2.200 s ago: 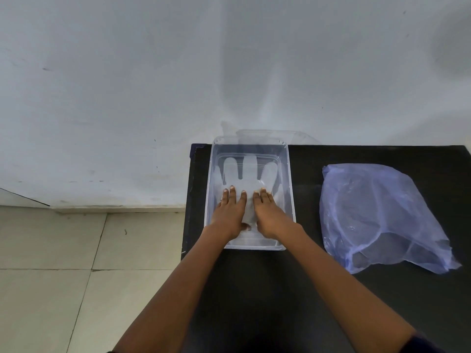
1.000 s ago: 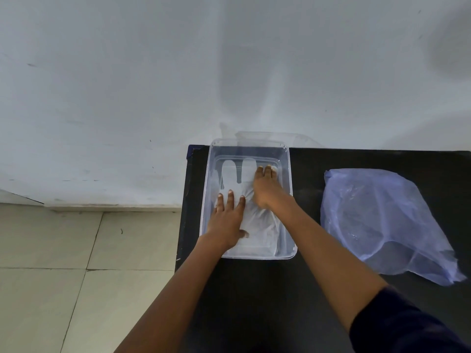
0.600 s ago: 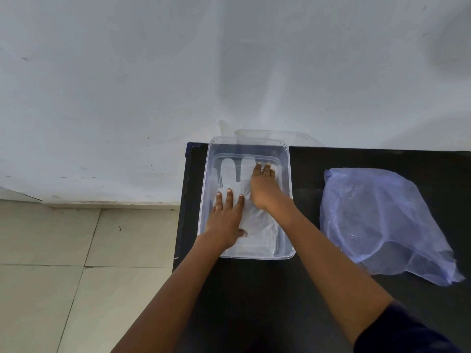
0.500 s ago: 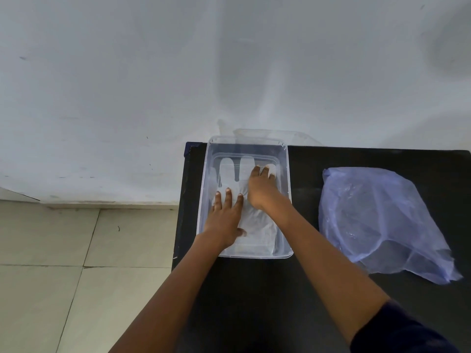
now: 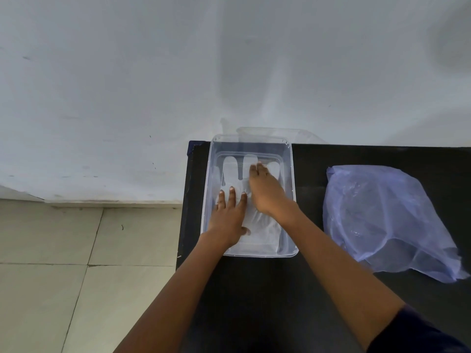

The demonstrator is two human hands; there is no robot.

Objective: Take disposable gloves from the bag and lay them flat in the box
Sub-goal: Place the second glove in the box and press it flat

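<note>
1. Head view: a clear rectangular plastic box sits at the far left corner of a black table, against a white wall.
2. A translucent white disposable glove lies flat on the bottom of the box, its finger parts pointing toward the wall.
3. The left hand is spread flat, palm down, on the near left part of the glove, gripping nothing.
4. The right hand reaches farther in, its fingers bent down onto the glove's finger parts; whether they pinch the film or only press it I cannot tell.
5. A crumpled pale blue translucent plastic bag lies on the table to the right, apart from the box.
6. A clear plastic lid leans behind the box at the wall.
7. Beige floor tiles show on the left.
</note>
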